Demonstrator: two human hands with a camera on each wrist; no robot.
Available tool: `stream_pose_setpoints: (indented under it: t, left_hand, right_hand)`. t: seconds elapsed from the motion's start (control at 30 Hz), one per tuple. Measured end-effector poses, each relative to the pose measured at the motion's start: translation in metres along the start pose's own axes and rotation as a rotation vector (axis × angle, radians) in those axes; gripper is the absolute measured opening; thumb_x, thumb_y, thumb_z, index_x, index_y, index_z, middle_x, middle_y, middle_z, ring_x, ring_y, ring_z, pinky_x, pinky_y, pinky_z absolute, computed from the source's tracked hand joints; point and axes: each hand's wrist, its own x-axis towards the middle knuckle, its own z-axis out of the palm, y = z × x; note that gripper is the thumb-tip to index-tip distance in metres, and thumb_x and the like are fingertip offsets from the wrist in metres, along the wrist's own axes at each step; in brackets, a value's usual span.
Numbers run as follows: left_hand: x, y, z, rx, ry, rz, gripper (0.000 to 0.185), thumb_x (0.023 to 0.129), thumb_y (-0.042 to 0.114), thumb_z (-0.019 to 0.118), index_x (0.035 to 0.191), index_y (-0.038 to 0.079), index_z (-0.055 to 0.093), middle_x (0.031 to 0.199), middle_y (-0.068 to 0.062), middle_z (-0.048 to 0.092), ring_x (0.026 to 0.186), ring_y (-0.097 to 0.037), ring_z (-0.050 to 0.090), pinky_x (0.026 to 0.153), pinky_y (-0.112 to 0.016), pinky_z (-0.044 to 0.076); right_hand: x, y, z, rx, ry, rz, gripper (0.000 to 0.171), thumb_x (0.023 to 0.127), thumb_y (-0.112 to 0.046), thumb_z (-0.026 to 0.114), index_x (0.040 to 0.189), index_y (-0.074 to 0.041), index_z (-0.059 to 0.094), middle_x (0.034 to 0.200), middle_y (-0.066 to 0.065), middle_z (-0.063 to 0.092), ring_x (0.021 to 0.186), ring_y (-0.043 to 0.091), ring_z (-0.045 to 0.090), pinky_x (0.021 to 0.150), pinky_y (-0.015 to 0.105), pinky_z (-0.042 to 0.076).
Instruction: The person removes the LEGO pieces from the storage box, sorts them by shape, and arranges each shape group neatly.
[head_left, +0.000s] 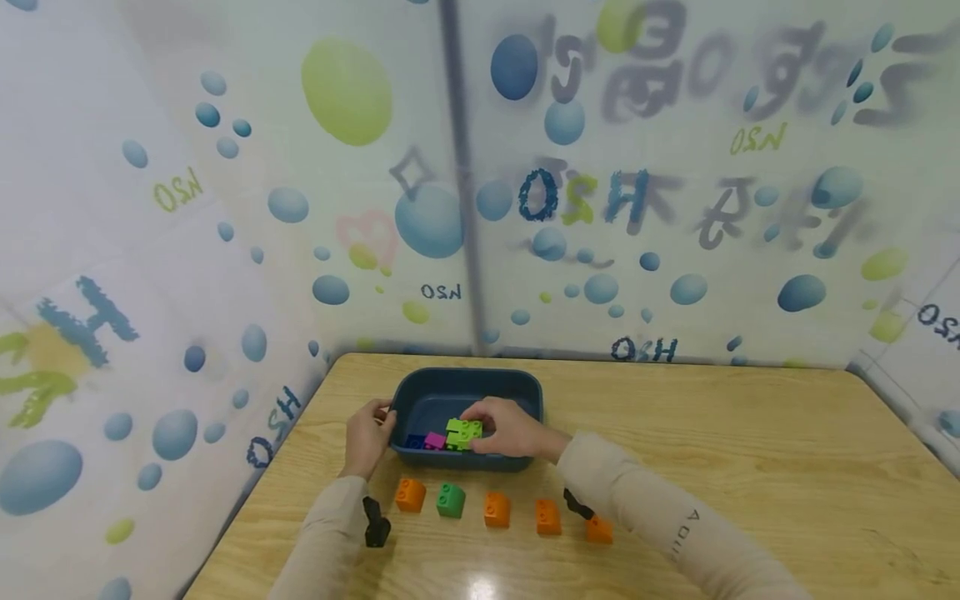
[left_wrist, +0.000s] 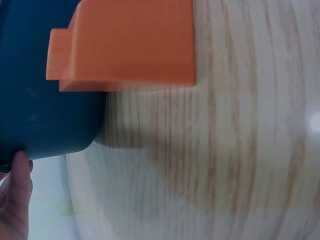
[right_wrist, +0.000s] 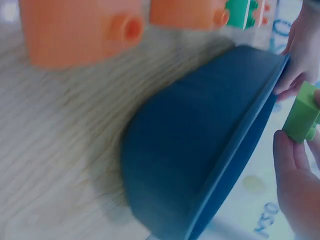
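A dark blue tub stands on the wooden table and holds a pink brick, a blue brick and a light green brick. My right hand reaches into the tub and pinches the light green brick. My left hand holds the tub's left rim. In front of the tub runs a row of bricks: orange, green, orange, orange and orange.
Bubble-patterned panels close in the table's back and left sides. The right half of the table is bare wood. Black wrist mounts sit on both of my forearms near the brick row.
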Motion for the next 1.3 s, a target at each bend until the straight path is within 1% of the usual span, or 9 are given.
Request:
stream_pose_setpoints:
  t: [0.17, 0.43, 0.53, 0.63, 0.8, 0.9, 0.97, 1.13, 1.3]
  left_hand:
    - [0.001, 0.0, 0.0, 0.003, 0.001, -0.007, 0.021, 0.082, 0.005, 0.059, 0.103, -0.001, 0.062, 0.076, -0.012, 0.059, 0.064, -0.021, 0.053, 0.052, -0.026, 0.042]
    - [0.001, -0.002, 0.001, 0.002, 0.004, -0.013, 0.022, 0.082, 0.005, 0.059, 0.103, -0.002, 0.062, 0.077, -0.013, 0.059, 0.066, -0.022, 0.053, 0.053, -0.027, 0.043]
    - [0.001, -0.002, 0.002, 0.004, 0.0, -0.02, 0.022, 0.083, 0.006, 0.059, 0.103, -0.001, 0.061, 0.078, -0.013, 0.059, 0.066, -0.022, 0.053, 0.052, -0.026, 0.043]
    - [0.0, -0.001, 0.001, 0.001, -0.005, -0.019, 0.022, 0.083, 0.006, 0.059, 0.103, -0.002, 0.061, 0.078, -0.013, 0.059, 0.065, -0.022, 0.053, 0.052, -0.027, 0.044]
    - [0.001, 0.0, 0.001, 0.0, -0.001, -0.013, 0.021, 0.083, 0.006, 0.059, 0.103, -0.002, 0.061, 0.077, -0.013, 0.059, 0.066, -0.022, 0.053, 0.053, -0.028, 0.044]
    - [0.001, -0.001, 0.001, 0.002, 0.009, 0.0, 0.021, 0.082, 0.005, 0.059, 0.102, -0.002, 0.062, 0.076, -0.012, 0.059, 0.065, -0.022, 0.053, 0.052, -0.027, 0.043]
    - [0.002, -0.001, 0.001, -0.001, 0.014, 0.006, 0.021, 0.082, 0.006, 0.059, 0.101, -0.002, 0.062, 0.075, -0.013, 0.059, 0.064, -0.022, 0.053, 0.052, -0.027, 0.043]
    - [0.003, 0.0, 0.0, -0.005, 0.006, 0.001, 0.021, 0.083, 0.006, 0.059, 0.102, -0.002, 0.061, 0.076, -0.013, 0.059, 0.063, -0.021, 0.053, 0.052, -0.027, 0.043]
    - [0.002, 0.0, 0.0, -0.001, -0.007, -0.008, 0.022, 0.083, 0.006, 0.059, 0.103, -0.002, 0.061, 0.077, -0.013, 0.059, 0.065, -0.022, 0.053, 0.053, -0.028, 0.044]
  right_hand:
    - [-0.004, -0.014, 0.01, 0.046, -0.063, -0.027, 0.034, 0.078, -0.008, 0.066, 0.109, 0.0, 0.057, 0.1, 0.005, 0.056, 0.083, 0.01, 0.052, 0.075, 0.025, 0.047]
    - [-0.013, -0.033, 0.035, 0.146, -0.184, -0.005, 0.034, 0.079, -0.009, 0.066, 0.111, -0.002, 0.058, 0.106, 0.002, 0.058, 0.089, 0.002, 0.053, 0.077, 0.02, 0.045]
    - [-0.016, -0.035, 0.045, 0.104, -0.224, -0.034, 0.033, 0.079, -0.01, 0.066, 0.11, -0.004, 0.059, 0.101, -0.001, 0.057, 0.086, -0.001, 0.051, 0.074, 0.015, 0.044]
    - [-0.019, -0.037, 0.053, 0.023, -0.254, -0.083, 0.034, 0.079, -0.011, 0.067, 0.111, -0.005, 0.059, 0.097, -0.004, 0.054, 0.084, -0.002, 0.049, 0.07, 0.011, 0.043]
    - [-0.022, -0.041, 0.067, -0.112, -0.244, -0.147, 0.034, 0.077, -0.015, 0.068, 0.109, -0.006, 0.06, 0.094, -0.006, 0.055, 0.08, -0.001, 0.049, 0.068, 0.01, 0.041]
    - [-0.024, -0.042, 0.075, -0.16, -0.227, -0.135, 0.033, 0.076, -0.019, 0.069, 0.107, -0.007, 0.061, 0.095, -0.007, 0.057, 0.079, -0.001, 0.049, 0.068, 0.009, 0.039]
    - [-0.025, -0.043, 0.08, -0.164, -0.222, -0.123, 0.033, 0.076, -0.02, 0.07, 0.106, -0.007, 0.062, 0.095, -0.007, 0.057, 0.079, -0.002, 0.048, 0.068, 0.009, 0.038]
    - [-0.027, -0.043, 0.09, -0.136, -0.233, -0.093, 0.03, 0.076, -0.021, 0.07, 0.102, -0.008, 0.063, 0.09, -0.01, 0.058, 0.074, -0.003, 0.048, 0.065, 0.009, 0.038]
    - [-0.028, -0.039, 0.105, -0.055, -0.256, -0.007, 0.029, 0.076, -0.02, 0.07, 0.101, -0.008, 0.063, 0.091, -0.011, 0.06, 0.074, -0.005, 0.047, 0.066, 0.011, 0.04]
